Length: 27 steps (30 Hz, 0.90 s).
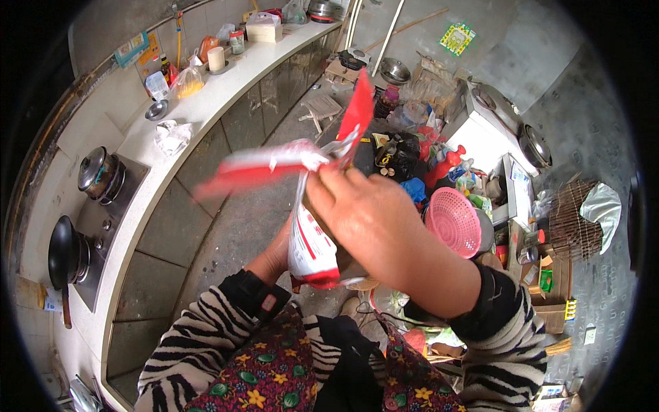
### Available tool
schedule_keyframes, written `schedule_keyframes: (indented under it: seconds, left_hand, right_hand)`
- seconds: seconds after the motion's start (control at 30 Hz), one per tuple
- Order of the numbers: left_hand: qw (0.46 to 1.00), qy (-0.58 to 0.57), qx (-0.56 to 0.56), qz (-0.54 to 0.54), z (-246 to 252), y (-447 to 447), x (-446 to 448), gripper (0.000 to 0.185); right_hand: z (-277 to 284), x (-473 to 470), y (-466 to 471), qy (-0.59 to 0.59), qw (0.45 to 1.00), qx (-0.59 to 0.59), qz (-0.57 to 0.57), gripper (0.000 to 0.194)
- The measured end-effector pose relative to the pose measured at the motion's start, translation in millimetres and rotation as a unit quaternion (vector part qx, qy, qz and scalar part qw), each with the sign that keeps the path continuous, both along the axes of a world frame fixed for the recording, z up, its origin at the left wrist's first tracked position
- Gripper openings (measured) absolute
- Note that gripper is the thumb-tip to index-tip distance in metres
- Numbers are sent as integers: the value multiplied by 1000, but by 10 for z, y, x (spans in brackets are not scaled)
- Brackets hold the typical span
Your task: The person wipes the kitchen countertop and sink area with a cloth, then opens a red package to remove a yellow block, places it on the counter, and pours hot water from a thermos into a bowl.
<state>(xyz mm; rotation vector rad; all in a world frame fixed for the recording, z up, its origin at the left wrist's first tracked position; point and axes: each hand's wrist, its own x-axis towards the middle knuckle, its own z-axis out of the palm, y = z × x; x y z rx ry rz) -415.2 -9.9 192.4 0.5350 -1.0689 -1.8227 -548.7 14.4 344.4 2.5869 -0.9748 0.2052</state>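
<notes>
A red and white printed plastic bag [311, 242] hangs in front of my body. My right hand [365, 206] grips it at the gathered neck, fingers bunched around the plastic. Above that grip the bag's top splays into two red flaps, one pointing up and a blurred one stretching left. My left hand [278, 252] is at the bag's lower left side, with its fingers hidden behind it. What the bag holds cannot be seen.
On the left runs a white counter [221, 92] with a gas stove [110, 226], a wok [64, 252] and a lidded pot [92, 170]. A pink plastic basket [453, 221] and cluttered goods lie to the right. A small wooden stool [322, 108] stands on the floor ahead.
</notes>
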Motion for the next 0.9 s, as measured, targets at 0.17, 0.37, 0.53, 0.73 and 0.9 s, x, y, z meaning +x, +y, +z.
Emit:
schedule_keyframes:
  seconds: [0.17,0.37,0.53,0.73,0.9]
  left_hand:
    - [963,202,147,-102,7,-34,-42,40]
    - [941,250,185,-134,-94,-44,-19,41]
    - [940,252,196,-123,-167,-16,50,42]
    - [938,256,201,-121,-179,37,75,43]
    - [938,254,200,-126,-166,62,62,44]
  right_hand:
    - [35,-63,-153,9,1000,20,15,23]
    - [72,-43,-201,23,998,43,46,14]
    - [85,42,-183,32,989,81,121,20]
    - [154,-25,-96,43,979,158,125,12]
    - [366,-71,15,-90,973,166,132,13]
